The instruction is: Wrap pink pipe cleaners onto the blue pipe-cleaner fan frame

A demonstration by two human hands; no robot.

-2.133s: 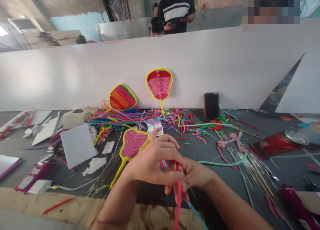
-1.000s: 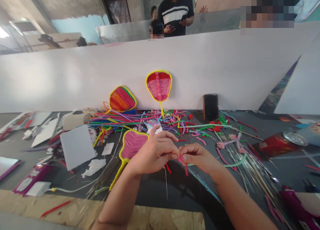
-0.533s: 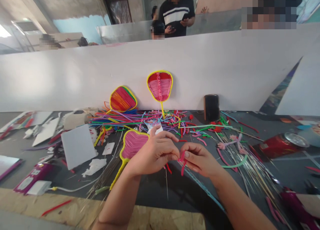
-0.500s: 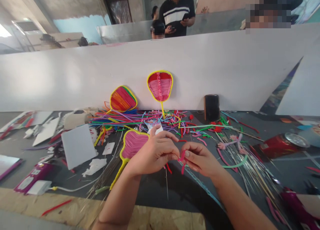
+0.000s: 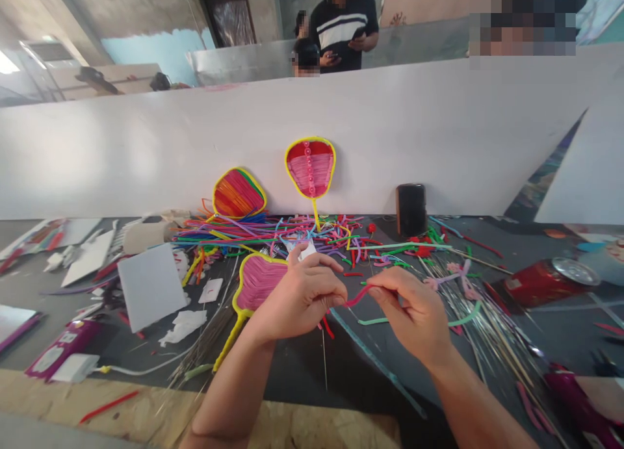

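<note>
A short pink pipe cleaner [image 5: 358,297] stretches between my hands in a slight wave. My left hand [image 5: 312,293] pinches one end between thumb and forefinger, its other fingers loosely raised. The opposite end is pinched by my right hand [image 5: 409,309]. Behind my left wrist lies a fan [image 5: 260,283] with a yellow rim and pink filling, partly hidden by that hand. A light blue pipe cleaner [image 5: 377,361] runs across the dark table below my hands. Bits of red pipe cleaner [image 5: 329,327] show just beside my left fingers.
Two more fans, one pink and red [image 5: 311,168] and one orange and red [image 5: 238,194], lean on a white board [image 5: 146,143]. Loose pipe cleaners [image 5: 234,238] heap below them. A phone [image 5: 411,210], thin wires [image 5: 480,332] and a red can [image 5: 550,283] are rightward. People stand beyond the board.
My right hand has moved right and turned, drawing out the pink pipe cleaner, which was bent in a loop between my fingers. My left hand stays nearly in place.
</note>
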